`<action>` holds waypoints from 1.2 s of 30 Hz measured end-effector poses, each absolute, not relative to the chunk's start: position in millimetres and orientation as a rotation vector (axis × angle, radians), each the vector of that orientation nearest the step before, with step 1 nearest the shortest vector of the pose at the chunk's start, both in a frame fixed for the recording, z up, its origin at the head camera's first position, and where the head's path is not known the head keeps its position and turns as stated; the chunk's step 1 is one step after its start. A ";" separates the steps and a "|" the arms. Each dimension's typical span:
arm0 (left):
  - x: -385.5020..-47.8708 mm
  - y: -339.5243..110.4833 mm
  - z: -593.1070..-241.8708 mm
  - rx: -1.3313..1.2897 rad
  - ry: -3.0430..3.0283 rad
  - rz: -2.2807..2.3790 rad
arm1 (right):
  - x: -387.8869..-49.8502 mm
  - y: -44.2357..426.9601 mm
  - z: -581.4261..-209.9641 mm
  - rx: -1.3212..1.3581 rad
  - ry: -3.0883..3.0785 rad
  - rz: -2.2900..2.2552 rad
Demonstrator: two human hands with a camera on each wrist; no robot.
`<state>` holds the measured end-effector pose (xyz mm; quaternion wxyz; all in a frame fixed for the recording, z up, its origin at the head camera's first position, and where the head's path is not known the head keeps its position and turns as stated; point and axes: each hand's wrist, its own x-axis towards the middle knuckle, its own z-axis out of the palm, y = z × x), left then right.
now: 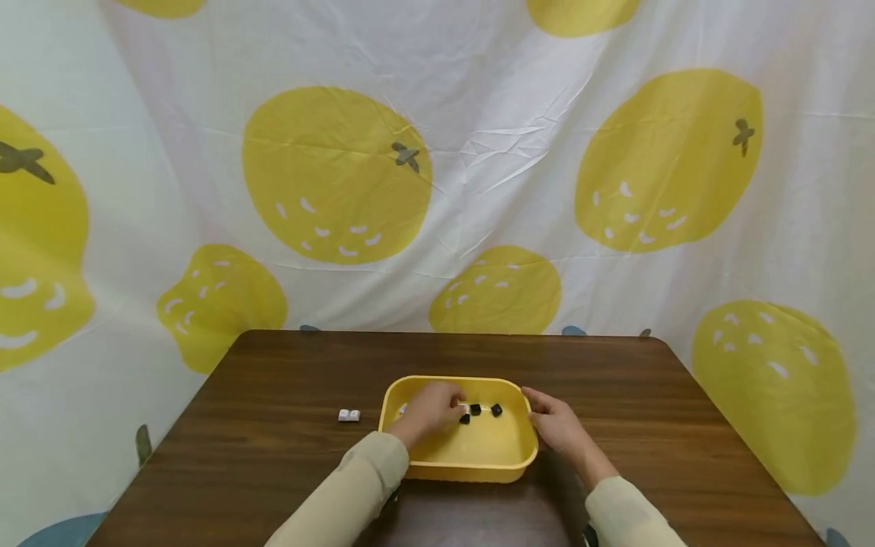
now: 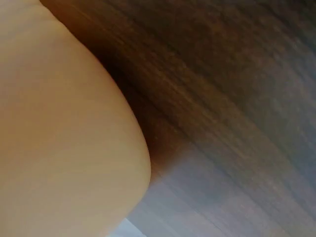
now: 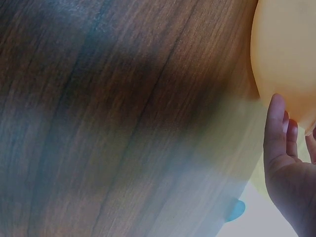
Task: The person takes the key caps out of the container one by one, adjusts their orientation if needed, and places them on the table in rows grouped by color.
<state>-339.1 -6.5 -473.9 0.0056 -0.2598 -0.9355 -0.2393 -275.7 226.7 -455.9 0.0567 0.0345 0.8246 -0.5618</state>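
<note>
Pieces (image 1: 497, 410) likely light, stiff, slick: pinch opposite sides; I cannot tell if my left hand (image 1: 432, 410) grips one; right hand (image 1: 562, 431), ungrasping, touches tray (image 1: 472, 466).

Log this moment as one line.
Left hand: inside yellow tray | Right hand: at tray's right side | Black pieces: in tray | Two white pieces: on table, left of tray

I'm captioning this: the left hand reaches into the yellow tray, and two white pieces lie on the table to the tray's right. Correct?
Not quite: the head view shows those two white pieces lying to the left of the yellow tray.
</note>
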 end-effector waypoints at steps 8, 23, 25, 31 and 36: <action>-336.7 -3.9 -479.5 -0.824 -2.976 -0.545 | -274.5 226.4 -455.9 0.093 2.509 -1.692; -332.7 -3.2 -475.0 -0.859 -3.018 -0.555 | -274.8 226.3 -455.1 0.085 2.503 -1.703; -333.1 -2.1 -476.0 -0.875 -3.022 -0.562 | -274.8 226.4 -455.5 0.085 2.507 -1.704; -335.7 -3.1 -478.7 -0.893 -2.963 -0.709 | -275.0 226.1 -455.9 0.086 2.513 -1.701; -337.6 -6.4 -474.7 -0.900 -2.888 -0.900 | -275.2 226.6 -455.1 0.095 2.517 -1.684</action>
